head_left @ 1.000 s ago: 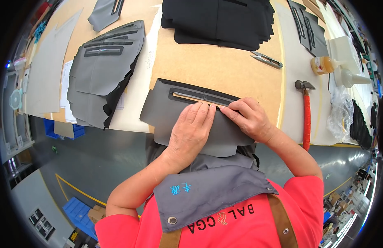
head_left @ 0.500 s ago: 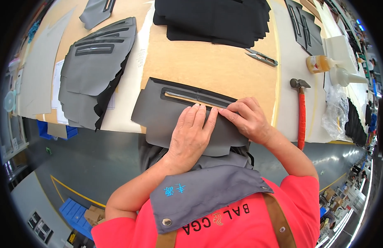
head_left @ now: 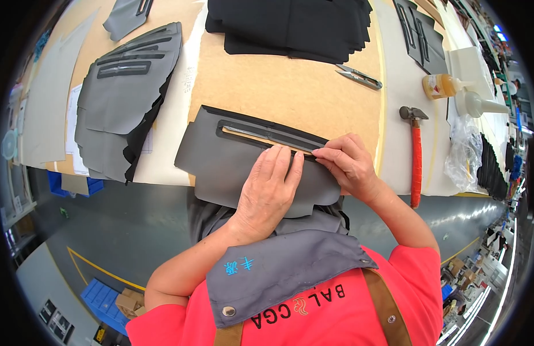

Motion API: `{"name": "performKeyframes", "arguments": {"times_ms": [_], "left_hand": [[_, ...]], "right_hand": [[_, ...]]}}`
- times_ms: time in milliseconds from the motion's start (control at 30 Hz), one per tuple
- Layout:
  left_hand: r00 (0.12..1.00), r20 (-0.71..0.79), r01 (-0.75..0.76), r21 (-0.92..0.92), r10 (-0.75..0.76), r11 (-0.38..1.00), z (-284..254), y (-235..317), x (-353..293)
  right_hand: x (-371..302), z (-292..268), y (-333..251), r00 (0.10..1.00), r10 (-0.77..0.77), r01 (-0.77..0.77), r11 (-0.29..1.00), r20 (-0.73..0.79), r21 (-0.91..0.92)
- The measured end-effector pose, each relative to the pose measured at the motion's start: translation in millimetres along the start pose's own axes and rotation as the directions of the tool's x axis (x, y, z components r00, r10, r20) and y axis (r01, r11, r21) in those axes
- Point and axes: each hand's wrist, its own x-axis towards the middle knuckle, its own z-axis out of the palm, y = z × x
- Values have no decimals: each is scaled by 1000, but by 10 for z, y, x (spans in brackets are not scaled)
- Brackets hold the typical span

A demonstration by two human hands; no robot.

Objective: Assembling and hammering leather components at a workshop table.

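Note:
A dark grey sheet panel (head_left: 218, 164), leather-like, lies at the table's near edge and partly overhangs it. Along its far side runs a long narrow slot with a black border (head_left: 272, 133); tan tabletop shows through the opening. My left hand (head_left: 268, 187) rests flat on the panel, fingers stretched, their tips at the slot's near border. At the slot's right end, my right hand (head_left: 350, 166) pinches the border of the panel between thumb and forefinger. The fingers cover that end, so its exact shape is hidden.
Stacked grey slotted panels (head_left: 120, 106) lie to the left, black fabric pieces (head_left: 290, 29) at the back. Thread snips (head_left: 360, 76), a red-handled hammer (head_left: 415, 155), a bottle of amber liquid (head_left: 441, 86) and a white squeeze bottle (head_left: 480, 105) lie to the right.
My right fingers have moved slightly right, away from the left fingertips, and curl more tightly at the slot's end. The left hand stays flat on the panel. The whole view has shifted a little.

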Motion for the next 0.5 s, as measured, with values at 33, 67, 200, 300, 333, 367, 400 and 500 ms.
{"name": "performKeyframes", "arguments": {"times_ms": [33, 67, 200, 300, 333, 367, 400, 500], "left_hand": [[1000, 1, 0, -2, 0, 1000, 16, 4, -6], [1000, -1, -20, 8, 20, 1000, 44, 6, -18], [1000, -11, -25, -19, 25, 1000, 74, 3, -34], [1000, -8, -24, -14, 24, 1000, 80, 15, -27], [1000, -8, -23, -15, 23, 1000, 76, 18, -27], [1000, -2, -20, -26, 20, 999, 68, 21, -24], [1000, 5, -17, -36, 17, 999, 61, 23, -21], [999, 27, -28, -81, 30, 996, 20, 9, -39]], "right_hand": [[-12, -10, 5, 1000, 12, -12, 1000, 9, 3], [-22, -18, 8, 1000, 24, -24, 1000, 19, 5], [-20, -14, 1, 999, 20, -20, 1000, 29, -5], [-46, -52, 34, 998, -12, 13, 1000, 69, -5], [-57, -73, 47, 995, -59, 61, 998, 86, -19], [-63, -90, 55, 989, -105, 109, 994, 103, -32], [-66, -103, 56, 989, -104, 108, 994, 103, -31], [-69, -149, 52, 980, -133, 140, 989, 147, -38]]}}
